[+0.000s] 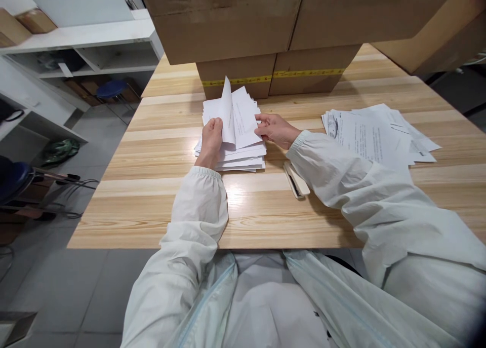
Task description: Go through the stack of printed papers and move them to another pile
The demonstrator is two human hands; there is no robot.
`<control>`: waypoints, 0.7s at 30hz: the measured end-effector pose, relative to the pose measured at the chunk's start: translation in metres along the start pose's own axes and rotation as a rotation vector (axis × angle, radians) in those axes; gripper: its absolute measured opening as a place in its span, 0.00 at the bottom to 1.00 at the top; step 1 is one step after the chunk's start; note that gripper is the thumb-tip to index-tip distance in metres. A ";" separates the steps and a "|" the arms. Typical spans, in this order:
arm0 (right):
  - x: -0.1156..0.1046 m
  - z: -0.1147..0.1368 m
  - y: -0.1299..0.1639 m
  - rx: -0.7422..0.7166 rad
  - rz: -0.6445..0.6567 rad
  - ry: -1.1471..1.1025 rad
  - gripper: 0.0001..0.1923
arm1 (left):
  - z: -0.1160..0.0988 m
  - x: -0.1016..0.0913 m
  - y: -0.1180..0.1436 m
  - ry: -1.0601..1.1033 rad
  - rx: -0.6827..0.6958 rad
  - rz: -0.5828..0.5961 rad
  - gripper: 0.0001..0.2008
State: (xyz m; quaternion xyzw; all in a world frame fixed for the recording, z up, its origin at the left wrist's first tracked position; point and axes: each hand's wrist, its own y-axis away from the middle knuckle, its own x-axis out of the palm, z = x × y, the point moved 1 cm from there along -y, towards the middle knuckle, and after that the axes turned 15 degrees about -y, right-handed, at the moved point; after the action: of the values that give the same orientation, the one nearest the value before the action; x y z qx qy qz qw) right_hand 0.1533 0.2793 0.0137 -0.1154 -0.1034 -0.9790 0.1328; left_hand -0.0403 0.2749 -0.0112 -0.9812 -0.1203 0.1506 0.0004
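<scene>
A stack of white printed sheets (pixel 243 158) lies on the wooden table (pixel 152 186) in front of me. My left hand (pixel 210 141) rests on the stack's left side and pinches a lifted sheet (pixel 228 110) that stands curled upward. My right hand (pixel 274 129) grips the right edge of the top sheet (pixel 245 117) with fingers and thumb. Both arms wear white sleeves.
A white stapler (pixel 296 180) lies under my right forearm. A second spread pile of printed papers (pixel 374 135) sits at the right. Cardboard boxes (pixel 243 29) are stacked at the table's far side. White shelving (pixel 94 49) and a blue stool (pixel 111 88) stand to the left.
</scene>
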 end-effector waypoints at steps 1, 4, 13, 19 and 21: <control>0.000 0.001 0.000 0.010 0.005 -0.011 0.27 | 0.001 0.000 -0.001 0.011 0.004 0.000 0.21; 0.000 0.002 0.002 0.037 0.009 -0.069 0.29 | 0.003 0.000 -0.003 0.006 0.014 0.000 0.23; 0.004 0.004 0.001 0.070 -0.010 -0.108 0.27 | -0.005 -0.001 0.001 0.015 0.002 0.091 0.16; 0.000 -0.003 -0.003 -0.029 -0.073 0.040 0.44 | -0.013 -0.003 0.009 0.032 -0.034 0.173 0.07; 0.000 -0.004 -0.005 -0.056 -0.078 0.079 0.36 | -0.013 -0.003 0.011 0.036 -0.026 0.193 0.06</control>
State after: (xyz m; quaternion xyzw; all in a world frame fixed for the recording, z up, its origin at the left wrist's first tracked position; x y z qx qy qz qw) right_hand 0.1505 0.2829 0.0087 -0.0762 -0.0751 -0.9897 0.0953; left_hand -0.0372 0.2643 0.0018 -0.9908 -0.0270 0.1306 -0.0249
